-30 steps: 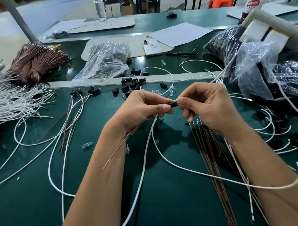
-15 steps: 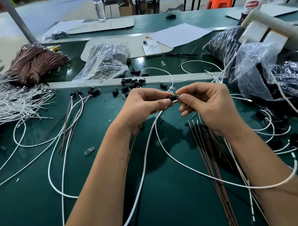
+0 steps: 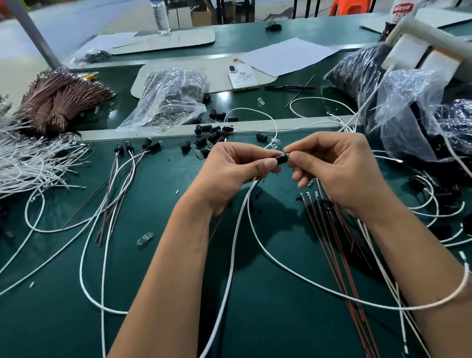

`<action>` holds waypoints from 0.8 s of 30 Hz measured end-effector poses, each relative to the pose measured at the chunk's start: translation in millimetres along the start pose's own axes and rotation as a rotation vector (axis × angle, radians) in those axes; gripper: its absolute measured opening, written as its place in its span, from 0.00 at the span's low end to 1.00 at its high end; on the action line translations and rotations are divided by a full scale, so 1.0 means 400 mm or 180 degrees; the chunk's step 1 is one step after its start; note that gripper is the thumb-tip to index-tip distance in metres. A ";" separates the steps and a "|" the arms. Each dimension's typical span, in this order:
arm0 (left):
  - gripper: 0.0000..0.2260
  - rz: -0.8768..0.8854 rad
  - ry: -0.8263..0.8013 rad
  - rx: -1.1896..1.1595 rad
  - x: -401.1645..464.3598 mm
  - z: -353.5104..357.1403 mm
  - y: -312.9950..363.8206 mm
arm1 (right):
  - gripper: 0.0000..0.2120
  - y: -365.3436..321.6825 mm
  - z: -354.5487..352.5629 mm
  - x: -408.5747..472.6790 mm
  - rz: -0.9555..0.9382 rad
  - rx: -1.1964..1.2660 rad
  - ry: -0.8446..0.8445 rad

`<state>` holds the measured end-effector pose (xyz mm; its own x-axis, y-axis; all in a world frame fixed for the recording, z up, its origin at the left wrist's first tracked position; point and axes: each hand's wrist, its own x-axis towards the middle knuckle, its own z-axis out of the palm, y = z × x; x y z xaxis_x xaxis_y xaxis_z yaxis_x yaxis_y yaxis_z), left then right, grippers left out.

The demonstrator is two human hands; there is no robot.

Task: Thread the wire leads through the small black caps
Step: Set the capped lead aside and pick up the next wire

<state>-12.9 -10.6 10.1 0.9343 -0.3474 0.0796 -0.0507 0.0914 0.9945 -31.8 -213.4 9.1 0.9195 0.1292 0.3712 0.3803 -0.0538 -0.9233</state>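
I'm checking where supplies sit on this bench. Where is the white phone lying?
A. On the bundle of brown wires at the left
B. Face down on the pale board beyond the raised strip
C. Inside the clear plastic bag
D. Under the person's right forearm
B: the white phone lies camera side up on the pale board, past the raised strip and right of the clear plastic bag.
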 end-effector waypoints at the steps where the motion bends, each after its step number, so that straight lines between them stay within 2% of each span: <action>1: 0.07 0.0033 0.0011 -0.0011 0.001 0.001 0.001 | 0.05 0.000 0.001 0.001 0.0075 0.0158 0.0058; 6: 0.07 0.0140 0.0087 0.0011 0.004 0.003 -0.001 | 0.06 0.002 0.001 0.002 0.0331 0.0448 0.0162; 10: 0.06 0.0094 0.0150 0.0029 0.005 0.005 -0.005 | 0.01 0.002 0.003 0.000 0.0158 0.0231 0.0081; 17: 0.08 0.0034 0.0125 -0.0254 0.003 0.008 -0.012 | 0.03 0.005 0.009 -0.004 0.0139 0.0278 0.0109; 21: 0.09 -0.0210 0.0077 -0.0417 0.005 0.013 -0.010 | 0.03 0.001 0.003 -0.002 0.0075 0.0280 0.0097; 24: 0.07 0.0043 0.0114 -0.0315 0.009 0.019 -0.005 | 0.03 0.000 0.001 0.000 0.0109 0.0317 0.0197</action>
<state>-12.2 -19.0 9.0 0.9458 -0.3123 0.0886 -0.0298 0.1883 0.9817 -31.7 -212.8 9.2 0.9373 0.0676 0.3419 0.3397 0.0418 -0.9396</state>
